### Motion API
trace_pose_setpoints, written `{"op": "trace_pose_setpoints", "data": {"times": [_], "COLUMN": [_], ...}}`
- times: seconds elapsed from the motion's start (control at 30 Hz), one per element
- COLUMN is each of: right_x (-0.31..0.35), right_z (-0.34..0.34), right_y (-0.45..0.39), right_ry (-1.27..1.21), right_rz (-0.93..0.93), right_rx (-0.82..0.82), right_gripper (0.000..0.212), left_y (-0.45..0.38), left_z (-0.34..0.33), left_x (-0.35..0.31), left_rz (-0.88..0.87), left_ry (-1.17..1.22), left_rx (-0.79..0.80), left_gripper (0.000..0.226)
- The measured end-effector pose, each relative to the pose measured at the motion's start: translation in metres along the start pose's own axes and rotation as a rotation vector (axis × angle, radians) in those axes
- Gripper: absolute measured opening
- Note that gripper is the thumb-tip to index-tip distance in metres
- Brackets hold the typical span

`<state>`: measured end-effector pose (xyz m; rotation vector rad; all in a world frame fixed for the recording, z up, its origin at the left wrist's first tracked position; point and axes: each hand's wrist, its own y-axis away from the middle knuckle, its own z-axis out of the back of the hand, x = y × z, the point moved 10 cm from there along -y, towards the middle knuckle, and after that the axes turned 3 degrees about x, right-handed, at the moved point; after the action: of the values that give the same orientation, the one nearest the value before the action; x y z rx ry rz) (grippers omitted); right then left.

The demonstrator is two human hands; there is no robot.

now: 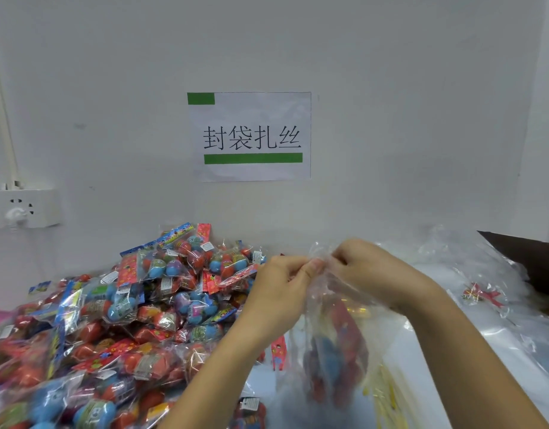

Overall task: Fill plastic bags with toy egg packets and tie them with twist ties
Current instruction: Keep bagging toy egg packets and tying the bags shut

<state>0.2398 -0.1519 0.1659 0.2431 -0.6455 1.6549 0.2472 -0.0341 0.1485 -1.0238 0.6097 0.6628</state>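
A heap of egg packets [112, 320] is blocking the table's [428, 274] left half; loose plastic bags [499, 305] are crowding its right edge, leaving bare table between.

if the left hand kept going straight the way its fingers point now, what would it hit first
The left hand points rightward at the gathered neck of the clear plastic bag, which it already pinches. Right behind that is the right hand, gripping the same neck, so it would likely meet those fingers first; depth is hard to judge.
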Motion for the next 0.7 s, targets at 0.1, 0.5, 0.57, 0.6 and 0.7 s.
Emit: {"op": "trace_pose_setpoints", "data": {"times": [0.1,0.5,0.57,0.6,0.7], "right_x": [-0.003,-0.068,-0.058,-0.052,-0.048], "right_z": [0.017,-0.007,0.015,0.034,0.052], "right_y": [0.006,0.011,0.006,0.005,0.007], "right_ry": [-0.179,0.109,-0.01,-0.104,-0.315], "right_rz": [0.016,-0.254,-0.176,-0.13,-0.097], "right_rx": [-0.061,0.202,0.004,-0.157,-0.369], "right_gripper": [0.038,0.028,0.022,0.02,0.012], "left_y": [0.0,-0.003,-0.005,-0.004,-0.003], "left_z": [0.01,0.033,0.044,0.057,0.085], "left_x": [0.005,0.037,0.028,0.023,0.014], "left_rz": [0.017,0.113,0.088,0.052,-0.005], "left_ry": [-0.026,-0.032,0.02,0.058,-0.133], "left_rx": [-0.066,-0.118,-0.166,-0.242,-0.315], "left_gripper": [0.042,0.048,0.041,0.041,0.046]}}
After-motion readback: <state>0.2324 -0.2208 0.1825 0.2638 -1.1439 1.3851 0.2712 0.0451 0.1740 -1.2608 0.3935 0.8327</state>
